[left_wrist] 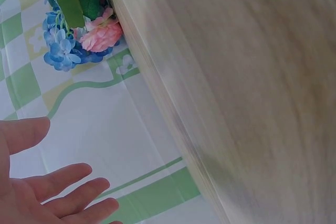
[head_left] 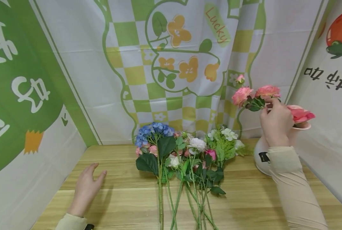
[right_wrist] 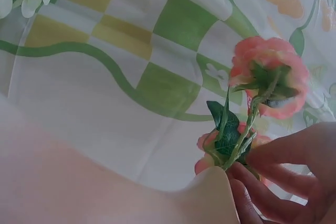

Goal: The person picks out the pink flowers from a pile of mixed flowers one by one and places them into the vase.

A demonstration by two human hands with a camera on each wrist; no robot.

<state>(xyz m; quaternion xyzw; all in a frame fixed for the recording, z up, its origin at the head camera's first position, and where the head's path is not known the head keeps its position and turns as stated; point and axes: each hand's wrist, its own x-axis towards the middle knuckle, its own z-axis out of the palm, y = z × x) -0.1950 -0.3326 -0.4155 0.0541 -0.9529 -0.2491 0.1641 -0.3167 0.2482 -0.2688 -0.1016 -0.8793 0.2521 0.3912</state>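
My right hand pinches the stem of a pink flower spray beside the mouth of a white-pink vase. In the right wrist view, the fingers are at the green stem just under the pink blooms, and the pale vase rim is close by. Another pink flower stands at the vase opening. My left hand is held at the left over the table, fingers apart and holding nothing; its spread fingers show in the left wrist view.
On the wooden table lie several flowers: a blue hydrangea, a white bloom, a magenta rose and white-green sprays, stems toward the front edge. A patterned cloth hangs behind.
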